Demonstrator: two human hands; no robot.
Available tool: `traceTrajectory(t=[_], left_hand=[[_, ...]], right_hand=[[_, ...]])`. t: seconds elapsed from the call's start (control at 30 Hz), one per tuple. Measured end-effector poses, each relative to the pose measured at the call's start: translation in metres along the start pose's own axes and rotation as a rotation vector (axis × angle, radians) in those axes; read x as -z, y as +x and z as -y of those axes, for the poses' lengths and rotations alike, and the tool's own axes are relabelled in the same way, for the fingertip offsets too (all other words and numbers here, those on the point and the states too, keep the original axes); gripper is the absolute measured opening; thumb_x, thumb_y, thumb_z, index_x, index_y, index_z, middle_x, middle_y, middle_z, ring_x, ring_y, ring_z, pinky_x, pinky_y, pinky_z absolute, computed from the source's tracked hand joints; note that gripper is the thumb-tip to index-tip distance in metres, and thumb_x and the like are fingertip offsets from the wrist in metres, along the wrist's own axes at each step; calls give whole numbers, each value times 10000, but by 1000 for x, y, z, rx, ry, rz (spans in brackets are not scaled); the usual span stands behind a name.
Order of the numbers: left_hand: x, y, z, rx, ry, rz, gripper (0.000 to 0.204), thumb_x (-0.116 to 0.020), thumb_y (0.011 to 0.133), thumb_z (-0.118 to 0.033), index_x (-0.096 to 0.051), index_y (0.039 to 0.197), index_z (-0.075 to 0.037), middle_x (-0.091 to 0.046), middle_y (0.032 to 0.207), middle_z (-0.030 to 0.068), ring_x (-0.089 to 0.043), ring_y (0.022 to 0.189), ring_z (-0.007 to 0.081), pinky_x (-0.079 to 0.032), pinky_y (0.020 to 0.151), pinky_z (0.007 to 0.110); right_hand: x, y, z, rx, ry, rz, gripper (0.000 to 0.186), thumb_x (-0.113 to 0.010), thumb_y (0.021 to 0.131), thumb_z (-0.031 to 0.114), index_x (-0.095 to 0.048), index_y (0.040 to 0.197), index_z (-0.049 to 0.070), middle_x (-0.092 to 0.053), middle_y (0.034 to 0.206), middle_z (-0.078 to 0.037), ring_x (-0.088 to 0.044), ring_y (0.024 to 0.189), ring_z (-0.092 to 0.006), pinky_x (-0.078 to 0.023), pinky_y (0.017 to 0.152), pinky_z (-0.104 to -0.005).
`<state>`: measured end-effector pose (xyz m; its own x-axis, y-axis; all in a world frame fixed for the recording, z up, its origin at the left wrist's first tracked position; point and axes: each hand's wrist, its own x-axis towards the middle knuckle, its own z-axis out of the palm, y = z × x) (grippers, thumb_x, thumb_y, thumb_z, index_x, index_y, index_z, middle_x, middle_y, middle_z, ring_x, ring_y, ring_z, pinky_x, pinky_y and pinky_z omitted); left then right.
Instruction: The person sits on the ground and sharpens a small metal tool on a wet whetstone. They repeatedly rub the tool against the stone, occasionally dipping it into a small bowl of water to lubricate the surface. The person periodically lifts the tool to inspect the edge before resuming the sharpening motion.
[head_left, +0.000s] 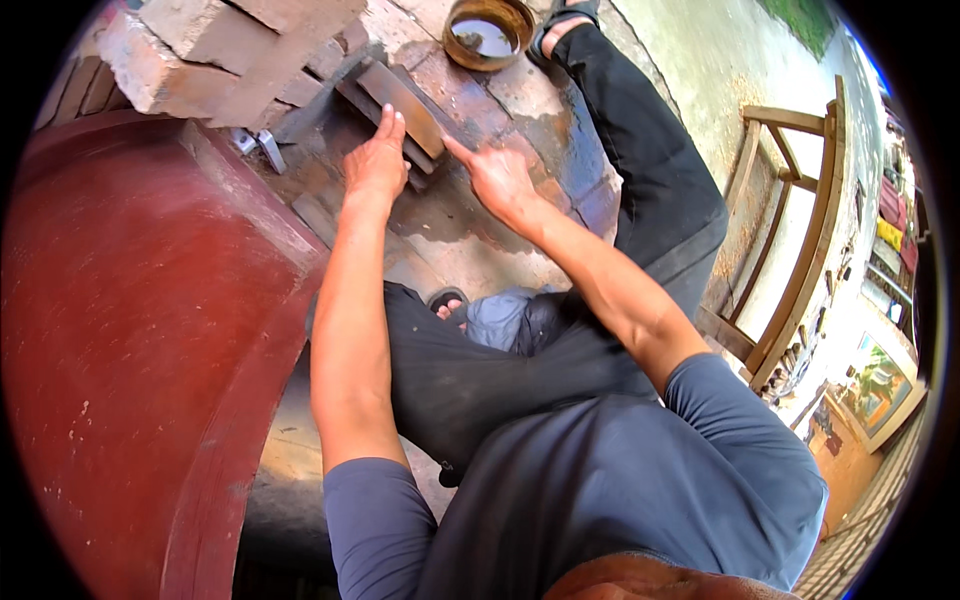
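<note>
A brown, smooth rectangular slab (pixel 412 118) lies slanting over darker blocks (pixel 362 98) on the wet brick paving. It looks like a sharpening stone, but I cannot tell for sure. My left hand (pixel 376 165) grips its near long side, with fingers stretched over the top face. At the slab's right end is my right hand (pixel 498 180), index finger straight against the corner and the other fingers curled in. The undersides of both hands are hidden. Beyond them stands a round brown bowl (pixel 458 50) of water with a dark lump in it.
Stacked bricks (pixel 205 60) rise at the far left, above a large curved red panel (pixel 130 320). Small pale metal pieces (pixel 268 150) lie by its edge. A wooden frame (pixel 825 210) stands at right; a framed picture (pixel 880 385) is farther right. My legs bracket the work spot.
</note>
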<state>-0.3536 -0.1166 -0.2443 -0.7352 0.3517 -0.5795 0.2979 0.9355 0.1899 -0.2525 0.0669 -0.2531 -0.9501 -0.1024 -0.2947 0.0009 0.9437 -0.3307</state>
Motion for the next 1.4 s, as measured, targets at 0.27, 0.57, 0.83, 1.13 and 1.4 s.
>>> traceTrajectory(t=[0.27, 0.57, 0.83, 1.13, 1.4], left_hand=[[-5, 3, 2, -27, -8, -19, 785, -735, 911, -236, -338, 1589, -228, -220, 1695, -24, -573, 1314, 303, -495, 1075, 437], [-1, 4, -1, 0, -28, -25, 752, -723, 918, -240, -367, 1580, -235, -242, 1690, -41, -593, 1292, 301, -506, 1057, 440], [-7, 3, 6, -46, -31, -88, 719, -717, 918, -199, -395, 1561, -206, -271, 1679, -14, -604, 1268, 318, -508, 1043, 451], [-6, 1, 1, -39, -31, -78, 686, -705, 922, -194, -421, 1547, -197, -301, 1667, 3, -606, 1264, 318, -510, 1038, 455], [-4, 9, 2, -62, -4, -102, 671, -676, 936, -191, -411, 1552, -153, -290, 1675, 21, -629, 1234, 314, -533, 1007, 444]], right_hand=[[-9, 3, -4, 10, 37, -80, 664, -498, 853, 15, -549, 1482, 221, -701, 851, -236, -707, 735, -383, -558, 659, -505], [-3, 9, 0, 0, 64, -77, 576, -510, 872, 42, -575, 1439, 122, -709, 839, -235, -718, 781, -389, -567, 688, -516], [-3, 0, 6, 13, 92, -139, 555, -518, 878, 40, -594, 1419, 139, -694, 784, -217, -708, 735, -389, -562, 654, -505], [-5, -4, 9, -43, 123, -61, 583, -509, 884, 43, -568, 1453, 152, -705, 883, -262, -715, 813, -414, -574, 723, -508], [-3, -1, 4, -38, 98, -52, 520, -506, 897, 57, -609, 1400, 144, -703, 921, -262, -710, 782, -396, -559, 687, -502]])
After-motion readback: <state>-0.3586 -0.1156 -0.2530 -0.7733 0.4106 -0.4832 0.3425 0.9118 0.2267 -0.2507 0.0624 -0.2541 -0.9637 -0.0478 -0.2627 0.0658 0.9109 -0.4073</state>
